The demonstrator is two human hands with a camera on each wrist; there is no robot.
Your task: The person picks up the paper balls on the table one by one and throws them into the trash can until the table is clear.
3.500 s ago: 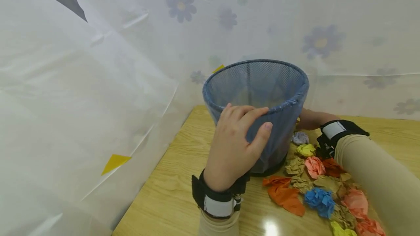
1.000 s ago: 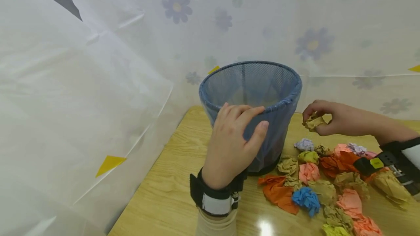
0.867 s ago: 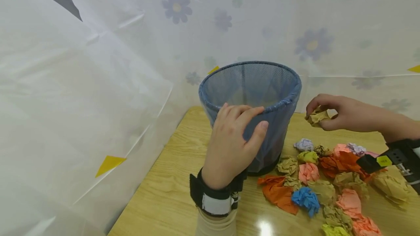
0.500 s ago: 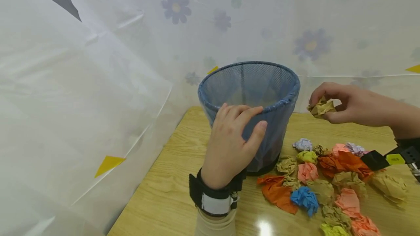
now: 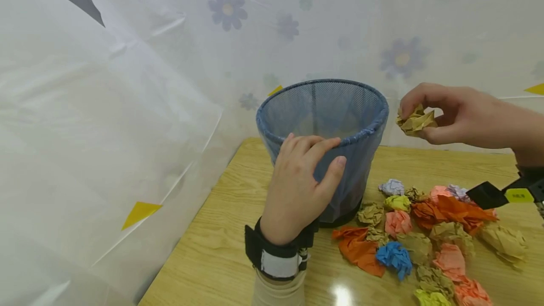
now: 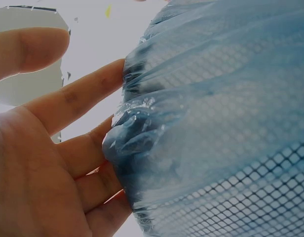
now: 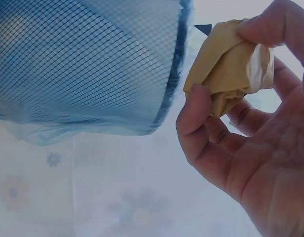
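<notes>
Two hands: the left hand (image 5: 297, 188) grips the mesh bin (image 5: 361, 155), the right hand (image 5: 463, 114) pinches a tan paper ball (image 5: 415, 121).

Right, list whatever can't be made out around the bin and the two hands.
- Bin floor: in the head view the mesh wall and liner of the bin blur whatever lies inside.
- Right wrist: cut off by the head view's right edge; only the right hand pinching the tan paper ball shows.
- Left hand fingertips: their contact is hidden behind the liner folds in the left wrist view.
- Paper pile: runs off the head view's bottom edge.
</notes>
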